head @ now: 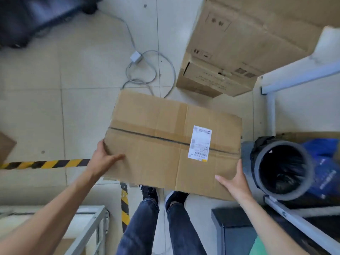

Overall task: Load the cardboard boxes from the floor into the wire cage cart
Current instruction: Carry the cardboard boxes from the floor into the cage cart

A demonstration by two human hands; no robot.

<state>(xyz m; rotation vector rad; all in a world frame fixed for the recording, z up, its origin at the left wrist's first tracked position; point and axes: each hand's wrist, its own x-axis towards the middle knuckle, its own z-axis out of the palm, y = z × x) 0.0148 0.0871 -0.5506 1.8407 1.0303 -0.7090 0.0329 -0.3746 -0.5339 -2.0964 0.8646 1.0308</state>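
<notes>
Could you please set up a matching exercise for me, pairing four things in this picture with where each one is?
Things:
1. flat brown cardboard box with a white label
2. grey cable with a small adapter block
3. black-and-yellow striped tape
4. dark grey round bin lined with a black bag

Places:
A. stuck along the tiled floor, on the left
B. at the far right, next to the box's right edge
C. held between the left hand and the right hand
D. lying in loops beyond the box's far edge

Pairs: 1-C, 2-D, 3-A, 4-B
</notes>
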